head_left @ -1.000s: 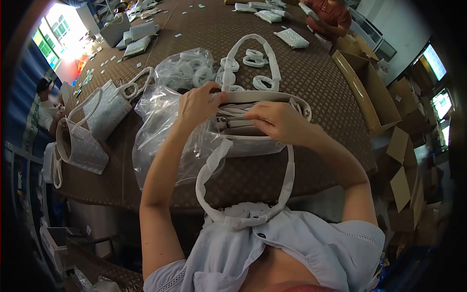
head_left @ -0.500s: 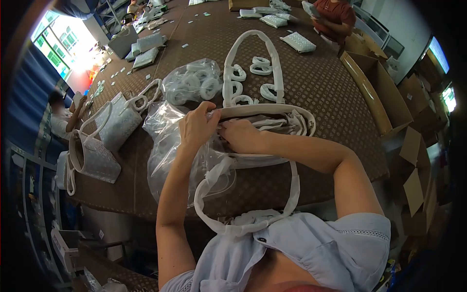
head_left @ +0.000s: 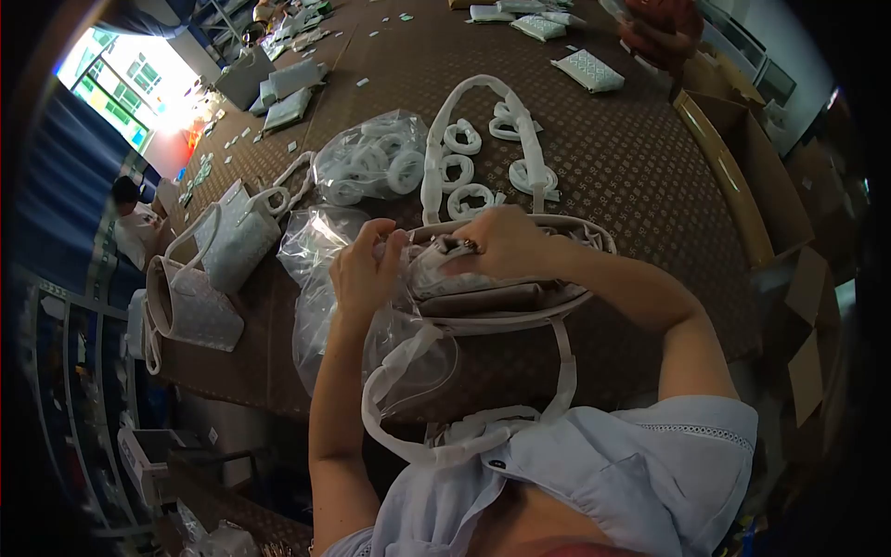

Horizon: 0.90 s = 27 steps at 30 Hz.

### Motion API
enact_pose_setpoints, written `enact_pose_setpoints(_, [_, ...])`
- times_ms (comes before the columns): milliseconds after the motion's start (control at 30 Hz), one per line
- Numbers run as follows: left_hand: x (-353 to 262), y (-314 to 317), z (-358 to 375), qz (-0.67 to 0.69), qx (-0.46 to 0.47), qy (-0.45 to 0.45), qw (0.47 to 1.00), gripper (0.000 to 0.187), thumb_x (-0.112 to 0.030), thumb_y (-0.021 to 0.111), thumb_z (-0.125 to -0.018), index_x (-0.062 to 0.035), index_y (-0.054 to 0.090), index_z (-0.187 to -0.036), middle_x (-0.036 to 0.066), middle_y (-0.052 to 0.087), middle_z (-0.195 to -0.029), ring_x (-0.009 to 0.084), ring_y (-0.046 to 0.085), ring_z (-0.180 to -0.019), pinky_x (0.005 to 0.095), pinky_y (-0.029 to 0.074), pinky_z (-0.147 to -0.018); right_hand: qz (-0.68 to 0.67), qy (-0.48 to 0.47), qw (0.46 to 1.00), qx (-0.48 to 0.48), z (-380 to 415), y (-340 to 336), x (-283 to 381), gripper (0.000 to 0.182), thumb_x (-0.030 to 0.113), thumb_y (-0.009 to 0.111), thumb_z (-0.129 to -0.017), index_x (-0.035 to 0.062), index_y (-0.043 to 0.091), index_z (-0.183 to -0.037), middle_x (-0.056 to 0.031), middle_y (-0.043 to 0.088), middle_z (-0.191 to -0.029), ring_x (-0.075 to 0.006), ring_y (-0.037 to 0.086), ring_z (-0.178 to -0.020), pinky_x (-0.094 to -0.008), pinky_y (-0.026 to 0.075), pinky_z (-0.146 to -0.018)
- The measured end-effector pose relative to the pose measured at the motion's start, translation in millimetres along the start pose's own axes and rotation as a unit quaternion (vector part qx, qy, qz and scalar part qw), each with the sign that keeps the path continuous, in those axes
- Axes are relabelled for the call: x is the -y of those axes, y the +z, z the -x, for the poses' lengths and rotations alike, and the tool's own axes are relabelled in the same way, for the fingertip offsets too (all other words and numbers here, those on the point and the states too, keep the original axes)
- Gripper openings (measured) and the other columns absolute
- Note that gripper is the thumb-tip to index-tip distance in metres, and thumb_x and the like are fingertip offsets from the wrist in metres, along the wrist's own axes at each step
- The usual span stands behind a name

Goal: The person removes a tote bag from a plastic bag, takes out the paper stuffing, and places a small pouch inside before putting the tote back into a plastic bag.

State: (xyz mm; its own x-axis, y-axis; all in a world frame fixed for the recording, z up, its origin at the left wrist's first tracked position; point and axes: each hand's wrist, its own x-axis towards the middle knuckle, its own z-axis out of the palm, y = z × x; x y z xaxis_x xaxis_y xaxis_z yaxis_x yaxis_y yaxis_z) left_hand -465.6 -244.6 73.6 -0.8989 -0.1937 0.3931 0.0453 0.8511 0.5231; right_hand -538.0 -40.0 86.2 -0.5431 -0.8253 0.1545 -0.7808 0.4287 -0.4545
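A handbag (head_left: 520, 320) with wrapped white handles lies open in front of me, one handle stretched toward the far side and one toward my chest. My left hand (head_left: 365, 269) is closed on the bag's left rim. With fingers bent down into the opening, my right hand (head_left: 506, 243) pinches wrinkled pale material with a small dark piece showing; its fingertips are partly hidden. Brown-grey lining shows inside the bag. Clear plastic wrap (head_left: 320, 251) lies against the bag's left end.
Wrapped rings (head_left: 471, 200) sit inside the far handle, beside a plastic bag of rings (head_left: 376, 158). Pale handbags (head_left: 200, 306) stand at left. A cardboard box (head_left: 733, 176) is at right. One person (head_left: 135, 223) is at left, another (head_left: 661, 32) at far right.
My right hand has risen from inside the bag, drawing the pale material up near the rim. More of the lining shows. The view has shifted slightly.
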Motion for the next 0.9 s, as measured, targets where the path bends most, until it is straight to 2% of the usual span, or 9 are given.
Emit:
enact_pose_setpoints(167, [-16.6, 4.7, 3.0, -0.013, 0.054, 0.037, 0.998, 0.023, -0.025, 0.053, -0.084, -0.0129, 0.057, -0.103, 0.009, 0.06, -0.061, 0.0278, 0.061, -0.057, 0.036, 0.045, -0.052, -0.266, 0.137, 0.947, -0.12, 41.7, -39.5, -17.0, 0.029, 0.033, 0.069, -0.076, 0.0073, 0.068, -0.089, -0.0042, 0.06, -0.059, -0.0073, 0.053, -0.055, -0.0235, 0.043, -0.054])
enact_pose_setpoints(267, [-18.2, 13.4, 6.7, -0.117, 0.085, 0.095, 0.985, 0.027, -0.022, 0.054, -0.083, -0.0125, 0.055, -0.108, 0.009, 0.061, -0.062, 0.0261, 0.061, -0.057, 0.0364, 0.045, -0.052, -0.473, 0.226, 0.722, -0.451, 63.8, -72.4, -70.5, 0.036, 0.029, 0.047, -0.093, 0.0014, 0.051, -0.115, -0.0091, 0.056, -0.107, -0.0148, 0.054, -0.096, -0.0288, 0.049, -0.076])
enact_pose_setpoints(333, [-27.6, 13.4, 10.1, -0.133, 0.1, 0.104, 0.981, 0.031, -0.023, 0.058, -0.08, -0.0117, 0.055, -0.109, 0.008, 0.061, -0.062, 0.0239, 0.061, -0.056, 0.0351, 0.045, -0.051, -0.55, 0.087, 0.663, -0.499, 64.1, -115.7, -82.5, 0.044, 0.034, 0.038, -0.095, 0.0034, 0.042, -0.126, -0.0111, 0.047, -0.12, -0.0186, 0.05, -0.106, -0.0333, 0.047, -0.083])
enact_pose_setpoints(433, [-35.4, 10.6, 12.1, -0.133, 0.11, 0.122, 0.977, 0.034, -0.024, 0.063, -0.077, -0.0089, 0.057, -0.107, 0.006, 0.061, -0.062, 0.0214, 0.06, -0.054, 0.0323, 0.045, -0.05, -0.465, 0.163, 0.661, -0.567, 82.9, -131.2, -170.1, 0.047, 0.036, 0.041, -0.094, 0.0042, 0.039, -0.129, -0.0097, 0.043, -0.127, -0.0205, 0.048, -0.111, -0.0351, 0.04, -0.093])
enact_pose_setpoints(533, [-34.8, 13.8, 12.2, -0.08, 0.073, 0.12, 0.987, 0.037, -0.025, 0.067, -0.074, -0.0059, 0.058, -0.105, 0.005, 0.061, -0.061, 0.0194, 0.059, -0.051, 0.0298, 0.044, -0.048, -0.472, 0.362, 0.515, -0.617, 86.6, -113.8, -247.2, 0.049, 0.037, 0.04, -0.094, 0.0048, 0.037, -0.13, -0.0089, 0.039, -0.134, -0.0243, 0.038, -0.122, -0.0415, 0.034, -0.099])
enact_pose_setpoints(667, [-33.3, 17.0, 10.2, -0.088, 0.062, 0.125, 0.986, 0.036, -0.024, 0.067, -0.074, -0.004, 0.059, -0.103, 0.005, 0.06, -0.06, 0.0186, 0.057, -0.049, 0.0288, 0.043, -0.047, -0.566, 0.248, 0.501, -0.606, 94.9, -79.3, -344.8, 0.059, 0.042, 0.042, -0.092, 0.0063, 0.027, -0.137, -0.0109, 0.031, -0.14, -0.0268, 0.029, -0.129, -0.0437, 0.023, -0.105])
enact_pose_setpoints(733, [-34.2, 17.9, 11.7, -0.09, 0.06, 0.128, 0.986, 0.036, -0.023, 0.067, -0.073, -0.0039, 0.059, -0.102, 0.005, 0.06, -0.06, 0.0185, 0.057, -0.048, 0.0289, 0.043, -0.047, -0.711, 0.208, 0.313, -0.595, 80.1, -92.9, -329.3, 0.071, 0.046, 0.046, -0.089, 0.0074, 0.015, -0.141, -0.0137, 0.025, -0.142, -0.0282, 0.021, -0.133, -0.0435, 0.014, -0.109])
enact_pose_setpoints(833, [-33.8, 17.4, 10.5, -0.086, 0.054, 0.115, 0.988, 0.035, -0.023, 0.067, -0.074, -0.0041, 0.059, -0.102, 0.005, 0.06, -0.06, 0.0185, 0.057, -0.048, 0.0287, 0.042, -0.046, -0.567, 0.376, 0.532, -0.504, 34.6, -117.0, -247.2, 0.078, 0.05, 0.043, -0.088, 0.0071, 0.006, -0.141, -0.0163, 0.02, -0.144, -0.0302, 0.018, -0.133, -0.0419, 0.018, -0.108])
enact_pose_setpoints(900, [-34.5, 17.4, 11.3, -0.071, 0.044, 0.098, 0.992, 0.034, -0.024, 0.067, -0.075, -0.0041, 0.059, -0.102, 0.006, 0.06, -0.059, 0.0191, 0.057, -0.048, 0.0286, 0.042, -0.045, -0.333, 0.003, 0.917, -0.222, 31.3, -111.3, -139.7, 0.076, 0.047, 0.052, -0.084, 0.0054, 0.019, -0.139, -0.0163, 0.031, -0.14, -0.0275, 0.027, -0.131, -0.0439, 0.02, -0.107])
